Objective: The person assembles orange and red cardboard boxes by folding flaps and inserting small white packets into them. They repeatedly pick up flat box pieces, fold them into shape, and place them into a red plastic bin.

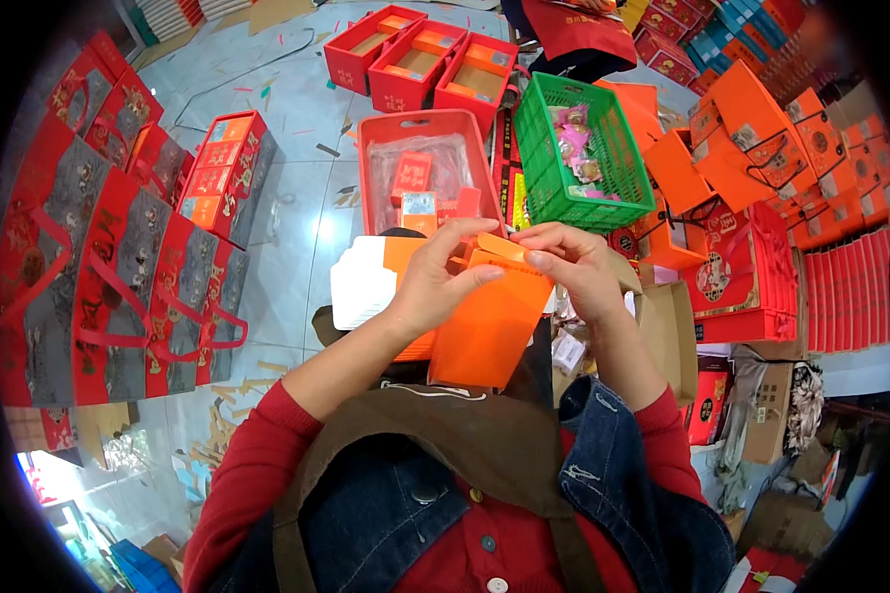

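Note:
An orange carton (492,326) stands close in front of my body, with its top flaps raised. My left hand (440,282) grips its left upper side, thumb across the front and fingers at the flap. At the right upper corner my right hand (581,265) pinches the flap edge between thumb and fingers. Beside my left wrist lies a fanned stack of flat carton blanks (358,289), white side showing. Just beyond the hands, a red plastic basket (374,148) holds small red and orange boxes (412,176). The carton's inside is hidden from this view.
A green crate (618,198) with pink-wrapped items stands at the far right of the hands. Three red open boxes (403,91) sit beyond. Red and grey gift bags (109,267) line the left; orange bags (752,158) crowd the right. Paper scraps litter the tiled floor (292,188).

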{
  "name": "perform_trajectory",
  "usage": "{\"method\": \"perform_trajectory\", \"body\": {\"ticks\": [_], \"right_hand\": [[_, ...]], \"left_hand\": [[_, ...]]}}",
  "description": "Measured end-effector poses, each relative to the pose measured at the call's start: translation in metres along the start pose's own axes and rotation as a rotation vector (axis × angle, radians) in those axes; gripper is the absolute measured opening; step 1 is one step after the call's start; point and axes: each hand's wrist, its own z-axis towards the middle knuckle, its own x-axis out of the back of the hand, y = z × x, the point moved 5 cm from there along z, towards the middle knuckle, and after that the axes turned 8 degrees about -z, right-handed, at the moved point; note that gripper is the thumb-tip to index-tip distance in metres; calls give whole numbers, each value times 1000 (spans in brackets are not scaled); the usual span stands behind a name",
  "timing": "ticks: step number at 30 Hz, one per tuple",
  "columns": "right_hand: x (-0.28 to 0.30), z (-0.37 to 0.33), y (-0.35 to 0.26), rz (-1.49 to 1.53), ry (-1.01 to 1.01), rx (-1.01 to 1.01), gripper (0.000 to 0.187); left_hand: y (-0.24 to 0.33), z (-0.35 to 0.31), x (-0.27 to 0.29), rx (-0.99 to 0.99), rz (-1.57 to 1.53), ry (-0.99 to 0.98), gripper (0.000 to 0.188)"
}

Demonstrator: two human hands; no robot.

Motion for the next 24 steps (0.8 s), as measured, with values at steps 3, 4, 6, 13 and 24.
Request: {"method": "perform_trajectory", "body": {"ticks": [3, 4, 6, 13, 24], "right_hand": [[-3, 12, -21, -235, -58, 46, 14], [-7, 17, -27, -283, -70, 69, 14], [-15, 23, -33, -402, -93, 156, 12], [-15, 9, -26, -368, -106, 149, 11], [3, -17, 2, -261, 98, 220, 15]], "left_hand": [[8, 1, -2, -81, 40, -11, 61], [14, 1, -1, -125, 85, -1, 61], [15, 0, 1, -154, 81, 21, 61], [4, -6, -3, -41, -42, 39, 54], [1, -4, 8, -133, -163, 97, 32]]}}
